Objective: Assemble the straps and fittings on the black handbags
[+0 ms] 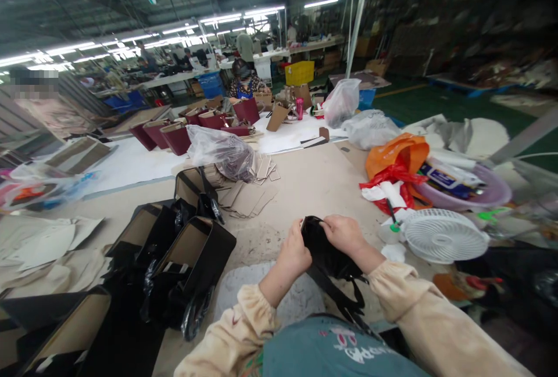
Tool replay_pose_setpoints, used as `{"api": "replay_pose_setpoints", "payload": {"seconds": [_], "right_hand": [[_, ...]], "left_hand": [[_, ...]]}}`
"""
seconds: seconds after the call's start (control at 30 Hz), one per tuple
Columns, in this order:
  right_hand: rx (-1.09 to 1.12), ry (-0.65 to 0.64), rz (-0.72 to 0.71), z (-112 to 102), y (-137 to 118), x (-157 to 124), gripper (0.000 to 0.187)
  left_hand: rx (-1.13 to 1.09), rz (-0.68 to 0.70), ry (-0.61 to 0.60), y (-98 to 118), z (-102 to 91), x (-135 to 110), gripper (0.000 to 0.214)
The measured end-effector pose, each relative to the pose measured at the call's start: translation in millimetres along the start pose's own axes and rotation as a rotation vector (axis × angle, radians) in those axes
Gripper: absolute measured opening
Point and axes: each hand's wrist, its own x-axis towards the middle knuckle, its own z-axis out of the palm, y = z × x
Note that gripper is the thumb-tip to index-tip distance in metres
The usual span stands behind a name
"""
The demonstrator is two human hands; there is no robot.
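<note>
Both my hands hold a black bag piece [325, 258] over the near edge of the worktable [314, 182]. My left hand [294, 254] is closed on its left side. My right hand [344, 234] pinches its top edge from the right. Black straps hang from the piece down toward my lap. Several black open-topped bags [192, 261] with cardboard-coloured insides stand just left of my hands.
A white fan [442, 236] lies right of my hands, with an orange bag [399, 156] and a pink basin [488, 194] behind it. Cardboard pieces [248, 194] and a clear plastic bag [220, 150] lie mid-table. Maroon bags [174, 136] stand farther back. Other people work at distant tables.
</note>
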Motion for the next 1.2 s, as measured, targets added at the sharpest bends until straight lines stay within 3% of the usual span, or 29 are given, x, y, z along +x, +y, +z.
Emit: {"api": "replay_pose_setpoints", "payload": {"seconds": [0.13,0.27,0.37,0.47,0.57,0.73,0.87,1.07,1.2], "right_hand": [[0.017,-0.005,0.051,-4.4,13.8,-0.3,0.036],[0.042,-0.002,0.080,-1.0,16.5,2.7,0.034],[0.067,-0.007,0.118,4.9,17.3,1.6,0.034],[0.089,-0.008,0.144,9.1,19.5,-3.1,0.035],[0.095,-0.005,0.147,9.7,19.7,-7.2,0.035],[0.081,0.001,0.117,8.3,14.8,-6.8,0.034],[0.075,0.008,0.081,10.2,13.6,-2.3,0.033],[0.057,0.014,0.055,14.9,15.3,4.8,0.031],[0.040,0.011,0.044,17.9,17.5,6.9,0.031]], "left_hand": [[0.098,0.016,-0.066,-12.7,-15.4,40.4,0.078],[0.224,0.127,-0.101,-9.2,-32.1,74.4,0.071],[0.312,0.241,-0.095,4.0,-32.2,78.0,0.065],[0.384,0.340,-0.081,17.4,-20.2,70.6,0.053],[0.423,0.346,-0.081,22.7,-5.9,68.7,0.035],[0.386,0.404,-0.108,12.8,-2.3,88.5,0.017],[0.361,0.504,-0.202,4.4,-12.4,104.0,0.016],[0.356,0.519,-0.248,-1.8,-17.7,115.7,0.015],[0.327,0.655,-0.317,-6.9,-20.4,123.5,0.013]]}}
